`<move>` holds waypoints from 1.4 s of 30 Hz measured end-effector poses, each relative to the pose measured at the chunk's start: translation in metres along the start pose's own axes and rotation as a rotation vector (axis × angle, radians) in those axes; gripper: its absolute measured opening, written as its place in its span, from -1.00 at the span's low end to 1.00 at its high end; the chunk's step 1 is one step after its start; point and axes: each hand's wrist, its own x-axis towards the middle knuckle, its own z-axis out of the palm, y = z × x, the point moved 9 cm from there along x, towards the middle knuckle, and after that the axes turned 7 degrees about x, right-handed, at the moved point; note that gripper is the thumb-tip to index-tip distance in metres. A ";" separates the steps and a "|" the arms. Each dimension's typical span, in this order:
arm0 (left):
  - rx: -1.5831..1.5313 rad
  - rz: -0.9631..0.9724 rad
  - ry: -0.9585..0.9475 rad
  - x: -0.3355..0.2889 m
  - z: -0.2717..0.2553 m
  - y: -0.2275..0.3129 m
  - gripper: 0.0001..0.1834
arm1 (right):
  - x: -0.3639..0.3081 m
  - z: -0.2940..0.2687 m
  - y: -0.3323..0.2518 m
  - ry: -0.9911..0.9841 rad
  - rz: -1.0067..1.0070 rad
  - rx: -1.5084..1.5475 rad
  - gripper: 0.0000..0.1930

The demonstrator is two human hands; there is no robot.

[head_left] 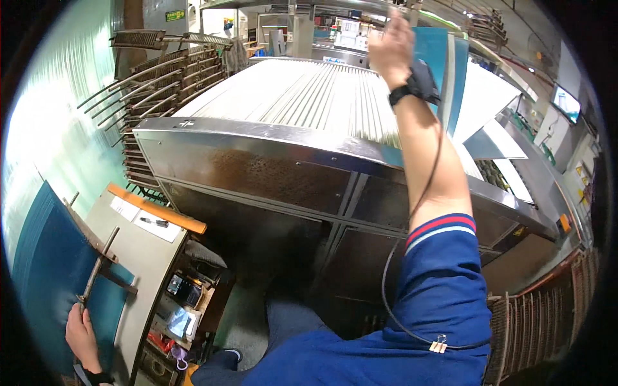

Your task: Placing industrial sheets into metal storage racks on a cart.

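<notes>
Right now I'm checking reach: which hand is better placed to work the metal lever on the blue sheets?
Left: the left hand is at the metal lever; the right hand is raised over the machine.

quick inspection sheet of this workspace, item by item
surface: large ribbed steel machine top, with white sheets lying on its right side
job's things: teal flat sheets with a metal clamp bar across them, at lower left
clutter: black pen on white paper on the grey side desk with orange edge; small gadgets on the shelf under it
grippers: left hand at the lower end of the clamp bar; right hand raised over the machine top, holding nothing, black wrist strap on it
cables: thin black cable from the strap down the arm to a clip on the blue sleeve
surroundings: metal rod racks at left, wall screen at right
</notes>
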 end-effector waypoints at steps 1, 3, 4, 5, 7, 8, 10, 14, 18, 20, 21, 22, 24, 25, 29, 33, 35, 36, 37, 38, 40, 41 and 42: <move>-0.058 -0.044 -0.091 0.008 0.002 0.002 -0.67 | -0.001 -0.025 0.023 0.122 -0.098 -0.096 -0.29; -0.045 -0.041 -0.046 0.008 0.004 -0.005 -0.68 | -0.014 -0.050 0.058 0.161 -0.038 -0.183 -0.32; -0.042 -0.034 -0.004 0.010 0.004 -0.006 -0.69 | -0.021 -0.064 0.071 0.267 -0.101 -0.187 -0.36; -0.047 -0.021 -0.003 0.013 0.001 0.004 -0.69 | -0.032 -0.068 0.086 0.279 -0.017 -0.190 -0.38; -0.094 -0.096 -0.065 0.012 -0.003 0.010 -0.72 | -0.042 -0.073 0.102 0.287 0.074 -0.199 -0.40; -0.090 -0.087 -0.067 0.011 -0.003 0.011 -0.72 | -0.042 -0.071 0.107 0.286 0.146 -0.159 -0.43; -0.110 -0.109 -0.071 0.008 -0.004 0.011 -0.74 | -0.042 -0.075 0.113 0.289 0.220 -0.116 -0.47; -0.164 -0.099 -0.055 0.008 -0.013 0.015 -0.74 | -0.037 -0.101 0.094 0.442 0.017 -0.245 -0.57; -0.135 -0.116 -0.101 0.008 -0.005 0.010 -0.73 | -0.050 -0.106 0.113 0.384 0.313 -0.304 -0.61; -0.125 -0.123 -0.099 0.006 -0.001 0.005 -0.72 | -0.047 -0.106 0.120 0.306 0.402 -0.282 -0.62; -0.124 -0.123 -0.103 0.006 0.001 0.003 -0.71 | -0.044 -0.097 0.130 0.283 0.361 -0.123 -0.64; -0.126 -0.121 -0.107 0.006 0.003 0.002 -0.70 | -0.043 -0.087 0.134 0.249 0.338 -0.147 -0.56; -0.118 -0.122 -0.113 0.005 0.003 0.001 -0.70 | -0.054 -0.077 0.116 0.234 0.393 -0.327 -0.44; -0.114 -0.121 -0.120 0.006 0.002 0.003 -0.70 | -0.055 -0.076 0.120 0.233 0.392 -0.331 -0.44; -0.160 -0.117 -0.115 0.006 -0.002 0.010 -0.71 | -0.062 -0.065 0.142 0.178 0.376 -0.278 -0.37; -0.135 -0.089 -0.017 0.003 -0.011 0.010 -0.71 | -0.100 -0.044 0.201 -0.203 0.801 -0.070 -0.62; -0.130 -0.102 -0.041 0.005 -0.009 0.010 -0.71 | -0.103 -0.049 0.225 -0.168 0.695 -0.223 -0.68; -0.137 -0.103 -0.037 0.003 -0.009 0.006 -0.71 | -0.106 -0.047 0.218 -0.211 0.725 -0.213 -0.68; -0.163 -0.096 -0.023 0.003 -0.005 0.004 -0.70 | -0.111 -0.053 0.239 0.018 0.847 -0.012 -0.68; -0.162 -0.104 -0.027 0.003 0.000 0.001 -0.70 | -0.120 -0.057 0.253 0.243 0.961 0.196 -0.68; -0.070 -0.062 0.042 0.000 -0.006 0.000 -0.70 | -0.087 -0.061 0.225 0.002 0.682 -0.381 -0.68; -0.060 -0.066 0.034 0.002 -0.010 0.003 -0.70 | -0.077 -0.068 0.204 0.035 0.662 -0.315 -0.68; -0.080 -0.098 -0.015 0.004 -0.011 0.008 -0.70 | -0.065 -0.078 0.187 0.076 0.638 -0.256 -0.68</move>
